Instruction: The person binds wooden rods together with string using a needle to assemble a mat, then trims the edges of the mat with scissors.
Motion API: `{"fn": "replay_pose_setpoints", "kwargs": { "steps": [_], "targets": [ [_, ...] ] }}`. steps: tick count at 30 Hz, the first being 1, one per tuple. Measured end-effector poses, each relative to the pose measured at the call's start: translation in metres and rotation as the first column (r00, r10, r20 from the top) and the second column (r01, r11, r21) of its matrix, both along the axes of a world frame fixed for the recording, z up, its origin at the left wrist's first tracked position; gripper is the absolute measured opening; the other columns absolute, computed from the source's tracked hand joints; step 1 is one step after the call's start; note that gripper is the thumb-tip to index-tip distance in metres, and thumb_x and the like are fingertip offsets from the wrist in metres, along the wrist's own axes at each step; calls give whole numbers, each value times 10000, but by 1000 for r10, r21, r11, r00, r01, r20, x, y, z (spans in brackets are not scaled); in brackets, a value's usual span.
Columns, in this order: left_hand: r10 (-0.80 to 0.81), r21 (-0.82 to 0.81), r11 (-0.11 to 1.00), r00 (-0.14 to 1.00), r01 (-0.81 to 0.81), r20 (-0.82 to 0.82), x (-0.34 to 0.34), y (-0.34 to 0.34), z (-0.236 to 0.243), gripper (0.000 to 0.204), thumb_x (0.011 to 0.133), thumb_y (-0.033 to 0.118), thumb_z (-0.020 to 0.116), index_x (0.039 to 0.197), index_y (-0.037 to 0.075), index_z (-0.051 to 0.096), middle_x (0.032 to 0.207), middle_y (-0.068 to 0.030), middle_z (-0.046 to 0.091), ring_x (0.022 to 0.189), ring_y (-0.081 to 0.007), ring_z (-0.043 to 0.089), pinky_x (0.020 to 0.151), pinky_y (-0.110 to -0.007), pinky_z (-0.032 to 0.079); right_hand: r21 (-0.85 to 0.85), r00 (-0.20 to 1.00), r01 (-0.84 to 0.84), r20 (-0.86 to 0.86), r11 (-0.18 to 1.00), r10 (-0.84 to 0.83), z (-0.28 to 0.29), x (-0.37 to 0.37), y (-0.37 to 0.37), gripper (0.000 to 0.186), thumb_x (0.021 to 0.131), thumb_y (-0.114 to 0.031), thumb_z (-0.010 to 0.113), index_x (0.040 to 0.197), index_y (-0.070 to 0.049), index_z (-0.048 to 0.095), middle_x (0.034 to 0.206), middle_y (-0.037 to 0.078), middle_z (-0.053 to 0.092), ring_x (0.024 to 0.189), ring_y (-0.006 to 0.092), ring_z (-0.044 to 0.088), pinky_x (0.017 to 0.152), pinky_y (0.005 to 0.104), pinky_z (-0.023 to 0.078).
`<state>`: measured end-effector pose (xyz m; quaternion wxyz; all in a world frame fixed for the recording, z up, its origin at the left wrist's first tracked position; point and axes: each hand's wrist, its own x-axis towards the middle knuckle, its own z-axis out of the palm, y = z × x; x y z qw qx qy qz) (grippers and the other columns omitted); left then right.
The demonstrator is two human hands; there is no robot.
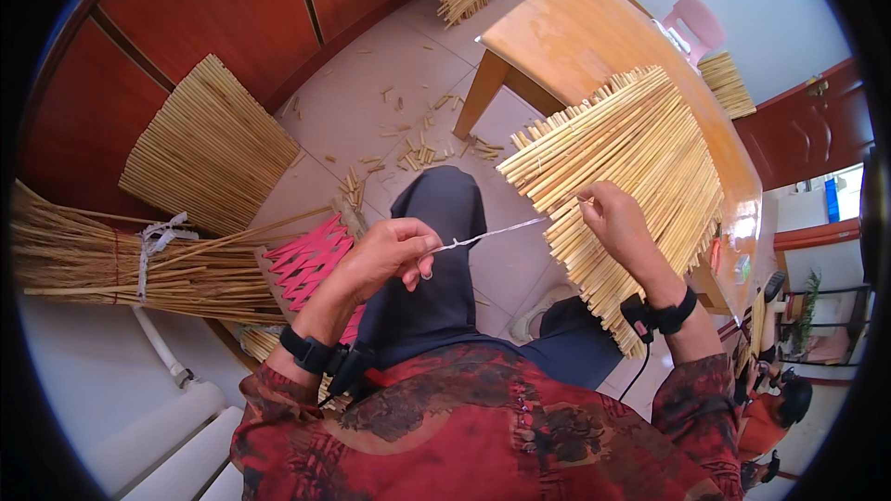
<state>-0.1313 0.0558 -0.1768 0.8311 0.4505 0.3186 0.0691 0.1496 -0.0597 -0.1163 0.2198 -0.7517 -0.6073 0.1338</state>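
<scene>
A thin whitish string (pixel 497 230) is stretched between my two hands, above my dark-trousered legs. My left hand (pixel 394 250) pinches its left end, where a small knot or kink shows beside the fingertips. Toward the right end, my right hand (pixel 614 221) is closed with thumb and fingers together; the string runs up toward it and fades from sight near the fingers. Behind and below the right hand lies a mat of straw-coloured stalks (pixel 640 148), partly on the wooden table and hanging over its near edge.
A wooden table (pixel 575 28) stands ahead right. Cut stalk pieces (pixel 422 153) litter the tiled floor. A stalk panel (pixel 209 148) leans on red cabinets (pixel 209 9). Left are a tied stalk bundle (pixel 93 250) and a pink-strapped seat (pixel 306 260). A person (pixel 775 417) is far right.
</scene>
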Motion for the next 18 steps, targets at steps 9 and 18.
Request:
{"fn": "replay_pose_setpoints", "kwargs": {
  "steps": [9, 18],
  "targets": [
    [-33, 30, 999, 995, 36, -98, -26, -9, 5, 101, 824, 112, 569, 836, 12, 568, 608, -44, 568, 440, -66, 484, 409, -168, 379, -259, 743, -100, -662, 961, -101, -29, -76, -41, 163, 817, -128, 538, 890, 5, 598, 788, 86, 608, 682, 154, 569, 641, 258, 456],
    [-86, 75, 992, 980, 101, -180, -28, -11, -23, 123, 828, 149, 572, 811, 28, 581, 593, -21, 559, 447, -70, 493, 415, -182, 385, 57, 920, -84, -380, 995, 99, -36, -62, -44, 162, 794, -116, 570, 886, 15, 589, 685, 79, 535, 628, 132, 511, 574, 249, 416]
  ]
}}
